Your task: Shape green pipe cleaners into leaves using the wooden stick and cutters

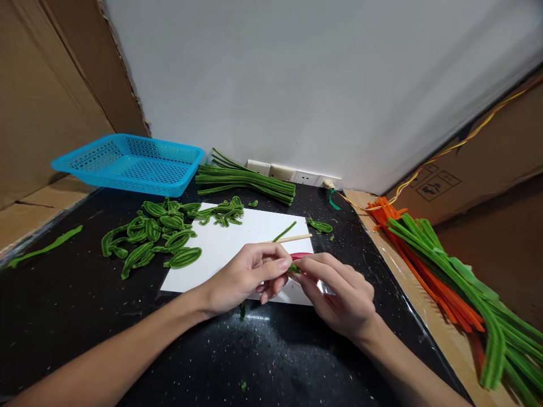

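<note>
Both hands meet above the front edge of a white sheet (pixel 258 226). My left hand (pixel 254 271) pinches a green pipe cleaner (pixel 293 268) between thumb and fingertips. From the other side, my right hand (pixel 339 288) has its fingertips closed on the same short green piece. Most of it is hidden by the fingers. Behind the hands, a thin wooden stick (pixel 297 238) and a straight green stem (pixel 284 231) show on or above the sheet. A red object (pixel 300 255) is partly covered by my right hand.
Leaf-shaped green pieces (pixel 172 221) lie heaped at left, beside a blue basket (pixel 178 189). A bundle of green pipe cleaners (pixel 246 183) rests by the wall sockets (pixel 305 178). Orange pipe cleaners (pixel 436 282) and light green ones (pixel 449 265) lie on cardboard at right.
</note>
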`<state>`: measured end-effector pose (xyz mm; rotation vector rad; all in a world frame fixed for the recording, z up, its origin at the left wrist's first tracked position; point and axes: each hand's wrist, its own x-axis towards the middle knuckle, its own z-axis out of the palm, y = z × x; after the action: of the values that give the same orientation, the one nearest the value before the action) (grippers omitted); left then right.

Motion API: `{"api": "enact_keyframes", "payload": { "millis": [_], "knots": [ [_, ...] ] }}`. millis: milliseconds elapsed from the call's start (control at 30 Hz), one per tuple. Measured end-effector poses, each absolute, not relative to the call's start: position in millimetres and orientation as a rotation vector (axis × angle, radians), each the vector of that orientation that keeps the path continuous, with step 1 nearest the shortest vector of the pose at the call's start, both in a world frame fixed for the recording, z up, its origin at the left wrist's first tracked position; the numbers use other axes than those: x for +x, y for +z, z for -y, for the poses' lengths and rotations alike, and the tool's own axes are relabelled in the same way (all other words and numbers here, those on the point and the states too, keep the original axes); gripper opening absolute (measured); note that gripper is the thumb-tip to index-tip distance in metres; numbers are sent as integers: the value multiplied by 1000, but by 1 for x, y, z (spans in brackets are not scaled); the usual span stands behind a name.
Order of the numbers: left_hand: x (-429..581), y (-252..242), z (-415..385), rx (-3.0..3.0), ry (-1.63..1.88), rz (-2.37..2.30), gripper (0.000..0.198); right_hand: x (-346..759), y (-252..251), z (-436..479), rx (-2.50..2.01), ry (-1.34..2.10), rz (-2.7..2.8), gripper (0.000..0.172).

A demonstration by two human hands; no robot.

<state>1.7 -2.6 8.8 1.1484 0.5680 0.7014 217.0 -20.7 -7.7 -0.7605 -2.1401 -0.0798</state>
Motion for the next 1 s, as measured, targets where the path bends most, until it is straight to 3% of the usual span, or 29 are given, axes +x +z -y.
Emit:
{"api": "enact_keyframes", "payload": {
  "millis": [400,667,800,1000],
  "knots": [
    [-1,3,-1,1079,633,-567,33,224,6,18,-501,-322,2365,37],
    [2,8,2,1179,670,-583,42,220,-1,20,-568,-361,2334,35],
    [5,6,4,1199,728,-580,42,214,-7,24,-736,-197,2220,25],
    [2,2,9,1329,789,-656,34,201,5,32,-890,404,2020,16]
  ]
}}
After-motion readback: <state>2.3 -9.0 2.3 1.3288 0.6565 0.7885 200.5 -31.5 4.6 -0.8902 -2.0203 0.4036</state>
